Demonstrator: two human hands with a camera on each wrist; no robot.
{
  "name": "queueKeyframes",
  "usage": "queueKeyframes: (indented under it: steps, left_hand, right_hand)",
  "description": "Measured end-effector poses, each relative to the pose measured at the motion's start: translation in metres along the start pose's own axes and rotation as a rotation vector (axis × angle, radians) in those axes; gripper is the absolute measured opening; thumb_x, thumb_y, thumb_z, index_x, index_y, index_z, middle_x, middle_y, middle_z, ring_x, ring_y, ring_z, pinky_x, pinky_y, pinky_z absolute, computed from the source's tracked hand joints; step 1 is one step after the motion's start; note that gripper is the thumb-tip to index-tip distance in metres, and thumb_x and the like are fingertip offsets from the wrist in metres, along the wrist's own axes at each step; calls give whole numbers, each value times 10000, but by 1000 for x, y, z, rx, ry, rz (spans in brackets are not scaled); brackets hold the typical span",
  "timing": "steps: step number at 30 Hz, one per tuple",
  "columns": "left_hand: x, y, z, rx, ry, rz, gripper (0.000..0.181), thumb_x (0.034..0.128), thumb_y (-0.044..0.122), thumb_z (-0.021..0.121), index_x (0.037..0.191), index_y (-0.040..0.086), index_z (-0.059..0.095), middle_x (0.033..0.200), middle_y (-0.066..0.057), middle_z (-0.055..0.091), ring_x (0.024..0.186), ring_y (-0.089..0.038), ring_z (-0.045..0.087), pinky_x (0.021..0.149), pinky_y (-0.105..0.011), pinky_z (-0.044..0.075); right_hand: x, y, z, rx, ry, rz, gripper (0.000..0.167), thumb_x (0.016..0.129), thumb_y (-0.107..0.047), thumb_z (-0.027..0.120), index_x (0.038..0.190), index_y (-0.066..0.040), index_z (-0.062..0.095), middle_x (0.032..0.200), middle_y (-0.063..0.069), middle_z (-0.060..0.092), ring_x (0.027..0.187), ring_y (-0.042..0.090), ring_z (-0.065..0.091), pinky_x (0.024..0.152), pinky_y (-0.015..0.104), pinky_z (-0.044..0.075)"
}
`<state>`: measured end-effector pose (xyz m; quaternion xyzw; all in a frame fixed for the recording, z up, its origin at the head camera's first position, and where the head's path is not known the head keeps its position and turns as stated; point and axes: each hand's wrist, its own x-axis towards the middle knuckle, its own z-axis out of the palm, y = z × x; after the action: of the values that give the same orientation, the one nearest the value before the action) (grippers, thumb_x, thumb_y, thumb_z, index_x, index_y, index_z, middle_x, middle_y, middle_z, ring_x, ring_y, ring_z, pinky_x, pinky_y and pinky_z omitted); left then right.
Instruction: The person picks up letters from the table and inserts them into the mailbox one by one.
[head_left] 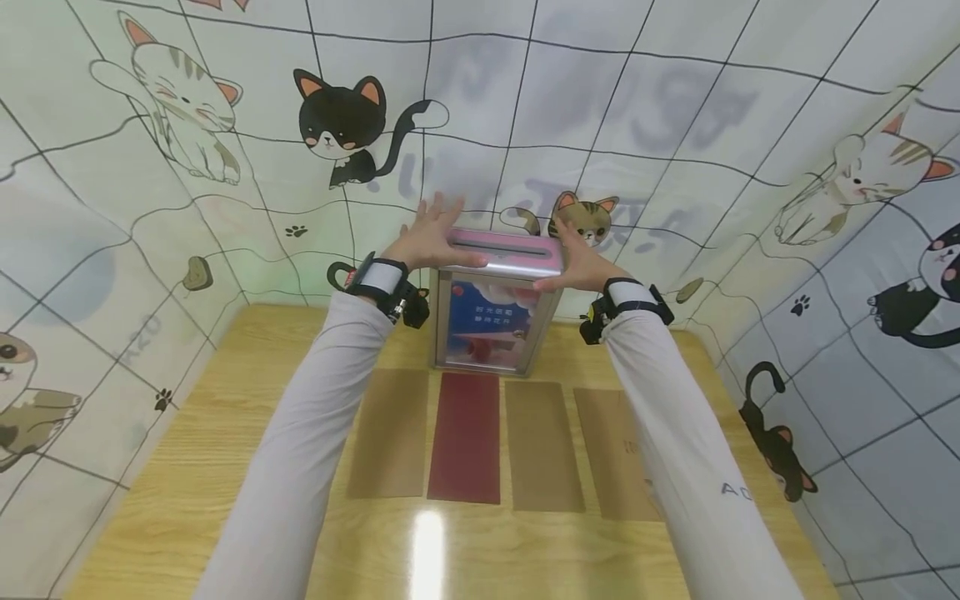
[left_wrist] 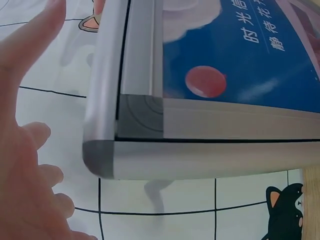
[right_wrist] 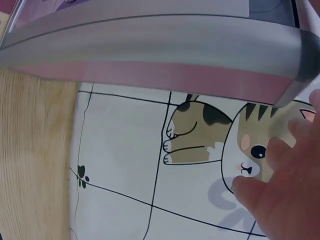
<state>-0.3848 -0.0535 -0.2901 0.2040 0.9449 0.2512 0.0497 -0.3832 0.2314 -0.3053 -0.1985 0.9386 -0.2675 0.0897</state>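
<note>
Near the middle of the table's (head_left: 180,450) far edge, upright: a box (head_left: 489,325) with a pink top, a long slot (head_left: 504,247) along it, and a blue picture behind a silver frame. At its top left corner, the left hand (head_left: 431,239), fingers spread and nearly straight, thumb across the top, nothing gripped. At its top right corner, the right hand (head_left: 583,260), thumb and fingers well parted about the corner, likewise without a grip. Cannot tell how firmly either presses. In front of the box, in a row from the table's left edge towards its right: a brown sheet (head_left: 388,433), a dark red sheet (head_left: 465,437), a second brown sheet (head_left: 545,446), and a third brown sheet (head_left: 611,454), partly under the right sleeve (head_left: 686,425).
</note>
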Motion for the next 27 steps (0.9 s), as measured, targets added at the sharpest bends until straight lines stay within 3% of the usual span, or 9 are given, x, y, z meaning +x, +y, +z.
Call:
queueKeyframes:
  steps: [3, 7, 12, 17, 20, 27]
  left_hand:
    - [-2, 0, 2, 1, -5, 10, 1115, 669, 675, 605, 1451, 269, -77, 1481, -118, -210, 1328, -346, -212, 1024, -643, -24]
    - [-4, -2, 1, 23, -10, 4, 1106, 675, 674, 598, 1456, 260, -65, 1482, -125, -209, 1330, -358, -200, 1020, -651, -6]
    - [-6, -8, 2, 22, 7, -7, 1109, 666, 670, 611, 1461, 256, -42, 1485, -122, -201, 1334, -368, -180, 1014, -658, 3]
    - [-12, -16, 7, 4, 12, -4, 1130, 648, 674, 627, 1457, 277, -55, 1485, -112, -201, 1336, -362, -176, 1018, -650, -1]
    - [-18, -20, 10, 16, 17, 1, 1115, 658, 663, 629, 1455, 282, -52, 1491, -123, -175, 1342, -361, -162, 1023, -643, 11]
    - [-32, -24, 16, 31, 34, 24, 1099, 670, 618, 653, 1464, 250, -13, 1498, -137, -138, 1355, -365, -117, 1022, -645, 24]
  right_hand:
    - [4, 2, 4, 54, 27, -44, 1111, 697, -287, 766, 1452, -69, -19, 1494, 193, 11, 1366, 323, 38, 1080, 523, 123]
    - [7, 3, 7, 161, 52, -96, 1055, 642, -146, 800, 1428, -35, 106, 1374, 209, 232, 1194, 343, 290, 997, 506, 278]
    - [9, 0, 11, 232, 47, -131, 1053, 608, -69, 810, 1421, -47, 140, 1341, 185, 286, 1153, 322, 332, 995, 481, 284]
    - [13, 1, 14, 145, 71, -104, 981, 562, -125, 845, 1355, -47, 273, 1267, 164, 329, 1124, 299, 324, 971, 460, 315]
    - [13, 3, 15, 83, 89, -75, 993, 541, -151, 849, 1350, -46, 282, 1301, 169, 297, 1154, 307, 282, 988, 479, 293]
    - [12, 1, 16, 79, 93, -66, 1038, 543, -131, 832, 1380, -12, 231, 1305, 199, 284, 1154, 331, 293, 1004, 500, 279]
